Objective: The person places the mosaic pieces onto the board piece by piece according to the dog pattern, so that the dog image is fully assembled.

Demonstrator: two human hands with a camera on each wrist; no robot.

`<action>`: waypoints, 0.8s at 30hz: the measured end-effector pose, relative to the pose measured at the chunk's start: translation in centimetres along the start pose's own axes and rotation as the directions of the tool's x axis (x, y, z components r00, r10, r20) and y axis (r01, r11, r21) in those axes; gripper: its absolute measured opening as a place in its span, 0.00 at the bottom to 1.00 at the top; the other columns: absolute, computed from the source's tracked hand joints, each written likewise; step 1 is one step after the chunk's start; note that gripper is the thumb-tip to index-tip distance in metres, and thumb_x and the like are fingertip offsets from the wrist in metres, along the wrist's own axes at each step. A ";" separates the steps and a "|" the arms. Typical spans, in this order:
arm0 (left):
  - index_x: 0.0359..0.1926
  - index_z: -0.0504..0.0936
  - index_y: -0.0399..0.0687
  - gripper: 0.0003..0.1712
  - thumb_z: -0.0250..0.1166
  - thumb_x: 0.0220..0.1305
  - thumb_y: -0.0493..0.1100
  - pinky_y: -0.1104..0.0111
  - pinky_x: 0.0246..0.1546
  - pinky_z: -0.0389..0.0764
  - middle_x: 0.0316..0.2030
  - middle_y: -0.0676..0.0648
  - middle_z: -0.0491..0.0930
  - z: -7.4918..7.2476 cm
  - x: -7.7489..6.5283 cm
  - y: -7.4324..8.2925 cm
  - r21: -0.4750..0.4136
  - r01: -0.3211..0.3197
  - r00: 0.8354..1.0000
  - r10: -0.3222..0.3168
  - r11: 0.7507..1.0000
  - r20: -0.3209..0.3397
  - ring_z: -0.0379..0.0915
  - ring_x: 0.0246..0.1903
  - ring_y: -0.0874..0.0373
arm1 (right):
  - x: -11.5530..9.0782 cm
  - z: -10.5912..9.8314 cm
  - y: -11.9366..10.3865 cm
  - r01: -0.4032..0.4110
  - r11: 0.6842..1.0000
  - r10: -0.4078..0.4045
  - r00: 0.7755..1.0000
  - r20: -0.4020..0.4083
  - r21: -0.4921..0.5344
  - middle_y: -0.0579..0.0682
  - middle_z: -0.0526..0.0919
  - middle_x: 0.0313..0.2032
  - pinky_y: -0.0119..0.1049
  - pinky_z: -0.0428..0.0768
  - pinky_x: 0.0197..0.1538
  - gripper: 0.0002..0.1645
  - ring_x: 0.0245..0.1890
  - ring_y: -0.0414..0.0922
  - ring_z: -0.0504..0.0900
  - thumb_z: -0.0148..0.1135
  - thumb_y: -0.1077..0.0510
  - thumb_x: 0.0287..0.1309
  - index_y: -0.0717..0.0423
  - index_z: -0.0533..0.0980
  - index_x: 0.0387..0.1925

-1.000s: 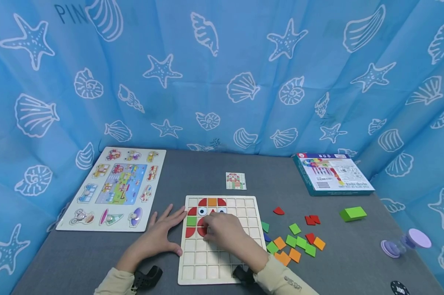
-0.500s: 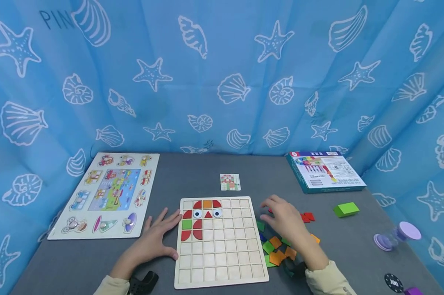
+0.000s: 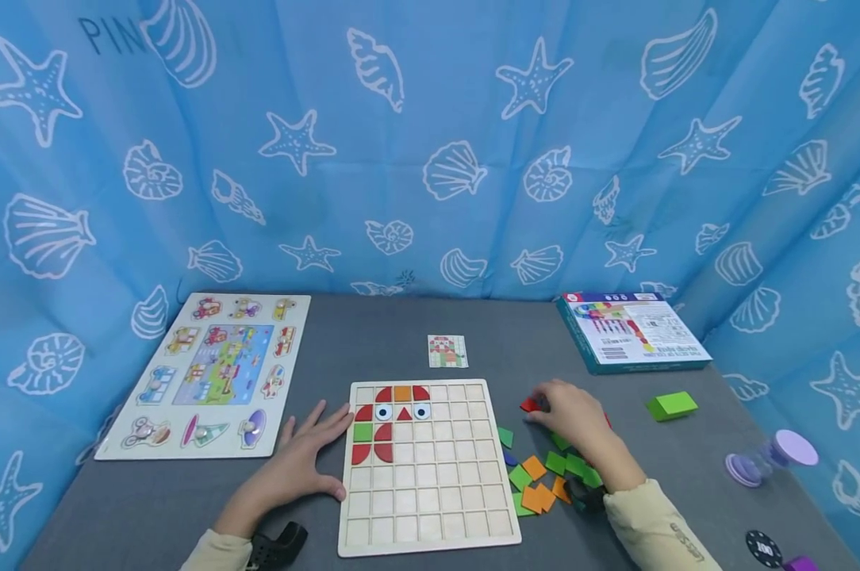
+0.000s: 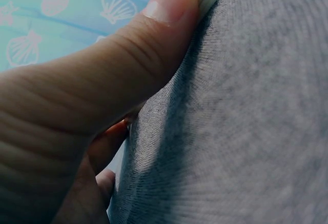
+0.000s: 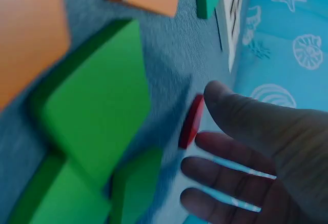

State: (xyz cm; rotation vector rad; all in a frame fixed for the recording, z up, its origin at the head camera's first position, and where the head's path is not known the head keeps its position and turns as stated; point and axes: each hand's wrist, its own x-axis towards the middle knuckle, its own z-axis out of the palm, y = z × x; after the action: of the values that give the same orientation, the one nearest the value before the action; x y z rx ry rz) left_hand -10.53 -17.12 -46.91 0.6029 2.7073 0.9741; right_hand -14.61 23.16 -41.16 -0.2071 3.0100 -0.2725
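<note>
In the head view, a pale square grid board (image 3: 430,547) lies on the grey table, its upper left cells filled with red rounded pieces, a green square, an orange square and two eye discs. My left hand (image 3: 297,460) rests along the board's left edge, fingers spread; its thumb (image 4: 171,14) touches the board's side in the left wrist view. To the right of the board, my right hand (image 3: 573,416) is low over a red quarter-round piece (image 3: 530,404). The right wrist view shows that red piece lying between the tips of the thumb (image 5: 241,111) and index finger.
Loose green and orange squares (image 3: 533,468) lie beside the board's right edge. A small pattern card (image 3: 447,351) is behind it. A picture peg puzzle (image 3: 201,377) stands left, a flat box (image 3: 633,333) back right, then a green block (image 3: 671,406) and a purple-ended timer (image 3: 769,458).
My right hand has left the board, uncovering red pieces and the eyes, and moved right and down to the loose red piece. The left hand stays at the board. The head view has shifted slightly.
</note>
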 end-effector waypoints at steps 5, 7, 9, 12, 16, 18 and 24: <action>0.66 0.57 0.54 0.63 0.68 0.23 0.69 0.39 0.55 0.28 0.67 0.54 0.50 0.1 0.1 0.0 -0.002 -0.003 1.000 0.003 1.000 -0.001 0.31 0.67 0.45 | 0.7 0.5 -0.5 -0.027 0.999 0.028 0.999 0.015 -0.046 0.46 0.76 0.27 0.38 0.71 0.26 0.18 0.24 0.43 0.70 0.68 0.48 0.42 0.54 0.78 0.33; 0.66 0.57 0.54 0.63 0.68 0.23 0.69 0.39 0.56 0.28 0.67 0.54 0.50 0.1 0.1 0.0 -0.003 -0.007 1.000 0.007 1.000 -0.002 0.31 0.67 0.45 | 0.8 0.6 -0.6 -0.018 0.998 0.018 1.000 0.009 -0.059 0.46 0.75 0.26 0.37 0.71 0.25 0.17 0.23 0.43 0.69 0.68 0.48 0.42 0.54 0.78 0.33; 0.66 0.57 0.54 0.63 0.68 0.23 0.69 0.39 0.56 0.28 0.67 0.54 0.50 0.1 0.1 0.1 -0.004 -0.010 1.000 0.010 1.000 -0.004 0.31 0.67 0.45 | 0.8 0.7 -0.6 0.003 0.997 -0.003 1.000 0.003 -0.071 0.46 0.74 0.25 0.37 0.69 0.24 0.15 0.23 0.43 0.68 0.68 0.49 0.42 0.52 0.77 0.32; 0.66 0.57 0.54 0.63 0.68 0.23 0.69 0.40 0.56 0.28 0.67 0.54 0.50 0.0 0.1 0.0 -0.003 -0.011 1.000 0.011 1.000 -0.006 0.31 0.67 0.46 | 0.7 0.7 -0.6 0.051 0.996 -0.051 0.999 -0.004 -0.071 0.46 0.72 0.26 0.37 0.69 0.25 0.12 0.24 0.43 0.68 0.68 0.53 0.43 0.50 0.77 0.31; 0.66 0.57 0.54 0.64 0.67 0.23 0.69 0.40 0.56 0.28 0.67 0.54 0.50 0.0 0.2 0.0 0.000 -0.007 1.000 0.007 1.000 -0.007 0.31 0.67 0.46 | 0.5 0.6 -0.6 0.114 0.993 -0.114 0.993 0.005 -0.025 0.47 0.73 0.32 0.39 0.73 0.30 0.11 0.28 0.43 0.69 0.66 0.60 0.44 0.49 0.77 0.33; 0.66 0.57 0.54 0.64 0.67 0.23 0.70 0.39 0.56 0.28 0.67 0.54 0.50 0.0 0.2 0.0 0.004 -0.003 1.000 0.003 1.000 -0.006 0.31 0.67 0.46 | 0.4 0.6 -0.6 0.113 0.994 -0.113 0.994 0.006 0.001 0.48 0.74 0.35 0.42 0.74 0.33 0.13 0.30 0.44 0.70 0.66 0.60 0.44 0.50 0.77 0.36; 0.66 0.57 0.54 0.64 0.67 0.22 0.70 0.39 0.55 0.29 0.67 0.54 0.51 0.1 0.1 -0.2 0.006 0.009 1.000 -0.009 1.000 -0.001 0.31 0.67 0.45 | 0.3 0.9 -0.7 -0.037 0.999 0.037 0.999 -0.001 0.006 0.49 0.75 0.32 0.40 0.72 0.26 0.21 0.26 0.44 0.70 0.67 0.50 0.43 0.56 0.76 0.39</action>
State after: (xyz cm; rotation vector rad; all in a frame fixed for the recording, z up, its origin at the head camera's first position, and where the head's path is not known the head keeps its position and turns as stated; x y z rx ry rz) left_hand -10.62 -17.14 -47.09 0.5908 2.7121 0.9650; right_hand -14.71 22.29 -41.89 -0.1511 3.0101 -0.2777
